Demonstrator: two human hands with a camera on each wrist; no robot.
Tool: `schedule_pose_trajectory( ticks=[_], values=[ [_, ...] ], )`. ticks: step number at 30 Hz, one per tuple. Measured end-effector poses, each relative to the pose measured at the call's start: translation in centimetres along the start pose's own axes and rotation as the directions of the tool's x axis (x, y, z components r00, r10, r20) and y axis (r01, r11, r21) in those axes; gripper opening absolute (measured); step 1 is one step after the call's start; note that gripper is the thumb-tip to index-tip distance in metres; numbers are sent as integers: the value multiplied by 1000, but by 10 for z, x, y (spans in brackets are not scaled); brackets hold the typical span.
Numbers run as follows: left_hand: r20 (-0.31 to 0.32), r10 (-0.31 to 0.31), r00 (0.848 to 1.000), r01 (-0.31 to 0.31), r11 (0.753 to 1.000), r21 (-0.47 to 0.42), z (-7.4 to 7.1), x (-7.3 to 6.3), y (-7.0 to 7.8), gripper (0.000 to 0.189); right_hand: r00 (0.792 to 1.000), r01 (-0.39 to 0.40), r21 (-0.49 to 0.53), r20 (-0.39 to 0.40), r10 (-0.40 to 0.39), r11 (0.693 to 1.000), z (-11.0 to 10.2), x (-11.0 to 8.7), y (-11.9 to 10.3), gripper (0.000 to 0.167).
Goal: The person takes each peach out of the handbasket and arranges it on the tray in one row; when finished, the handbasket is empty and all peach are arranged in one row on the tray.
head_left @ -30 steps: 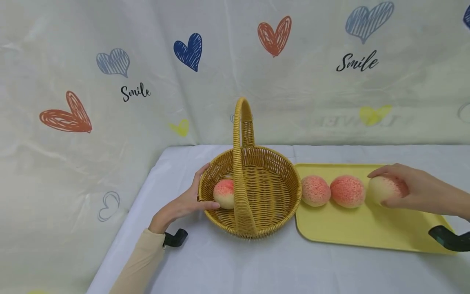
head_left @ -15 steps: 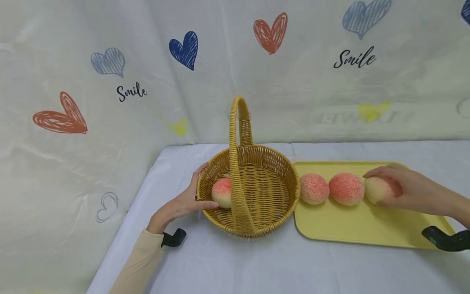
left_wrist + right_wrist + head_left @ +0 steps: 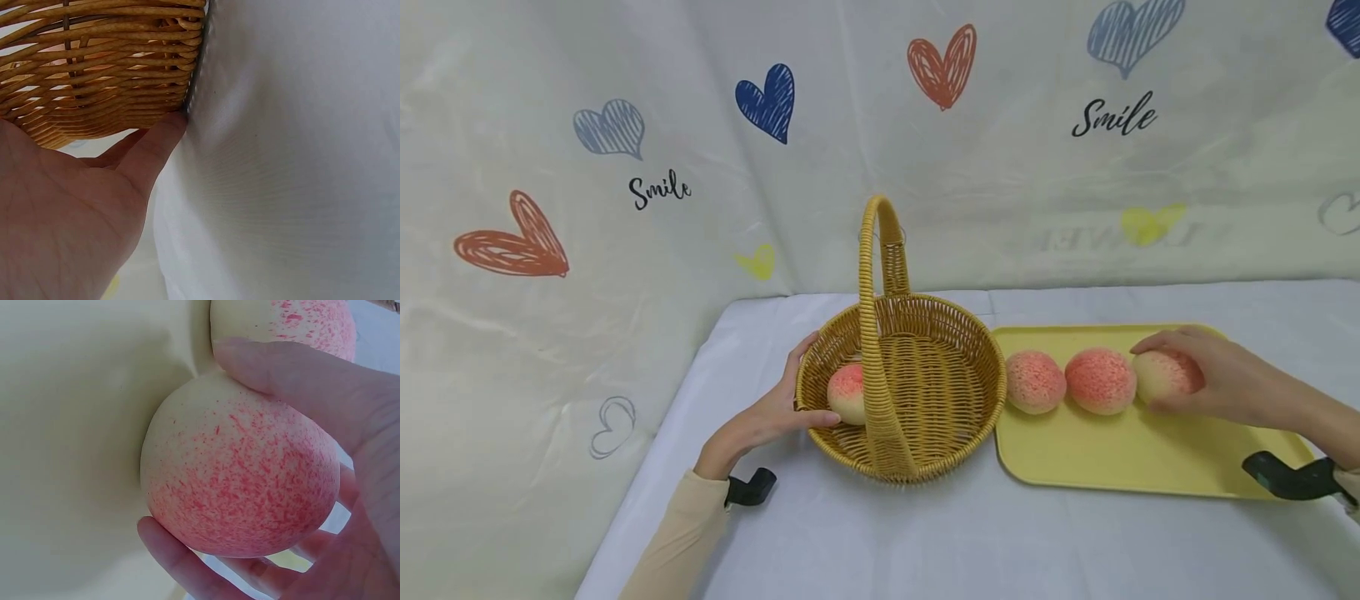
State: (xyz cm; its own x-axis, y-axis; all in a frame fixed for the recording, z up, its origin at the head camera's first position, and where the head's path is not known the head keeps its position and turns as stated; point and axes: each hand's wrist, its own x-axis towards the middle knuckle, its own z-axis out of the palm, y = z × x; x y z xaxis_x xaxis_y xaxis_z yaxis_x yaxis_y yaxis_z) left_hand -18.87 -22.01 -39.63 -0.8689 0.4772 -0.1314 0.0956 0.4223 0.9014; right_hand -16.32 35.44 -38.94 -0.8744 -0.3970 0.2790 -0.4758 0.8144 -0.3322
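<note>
Cloth (image 3: 910,546) spreads before printed backdrop (image 3: 842,158), left grip (image 3: 775,408) holding basket (image 3: 936,383), right grip (image 3: 1221,383) clasping peach (image 3: 240,475).

On backdrop (image 3: 1000,167): "Smile" (image 3: 1114,117) twice; faint letters (image 3: 1120,239) unclear

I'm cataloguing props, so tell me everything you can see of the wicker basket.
The basket is round, woven from golden-brown wicker-like strands, with a rim and one tall arching handle. It stands upright on the white cloth. A red and cream peach lies inside, partly hidden by the handle. The left hand grips the basket's left side, thumb over the rim and a finger at the bottom edge. In the head view its right rim overlaps the yellow tray; contact is unclear.
</note>
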Motion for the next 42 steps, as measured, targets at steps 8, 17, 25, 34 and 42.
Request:
schedule_pose_trajectory(
  ticks=[8, 17, 25, 34, 42],
  values=[
    [0, -1, 1000, 1, 1000, -14, 1, 1, 0, 128, 1000, -4, -12, 22, 5, 1000, 0, 0, 0, 62],
    [-1, -9, 1000, 9, 1000, -6, 2, 0, 0, 127, 998, -22, -21, 62, 23, 1000, -8, -3, -4, 66],
    [-6, 10, 1000, -11, 1000, -12, 2, -1, 1, 126, 989, -42, -23, 144, 45, 999, -39, 7, -23, 72],
    [-11, 2, 1000, -2, 1000, 7, -2, -1, 0, 126, 979, 57, 22, 193, -60, 998, -53, 60, -99, 53],
    [3, 5, 1000, -5, 1000, -15, 0, -1, 0, 126, 917, 249, 142, 283, -281, 958, -17, 111, -179, 41]
  ],
)
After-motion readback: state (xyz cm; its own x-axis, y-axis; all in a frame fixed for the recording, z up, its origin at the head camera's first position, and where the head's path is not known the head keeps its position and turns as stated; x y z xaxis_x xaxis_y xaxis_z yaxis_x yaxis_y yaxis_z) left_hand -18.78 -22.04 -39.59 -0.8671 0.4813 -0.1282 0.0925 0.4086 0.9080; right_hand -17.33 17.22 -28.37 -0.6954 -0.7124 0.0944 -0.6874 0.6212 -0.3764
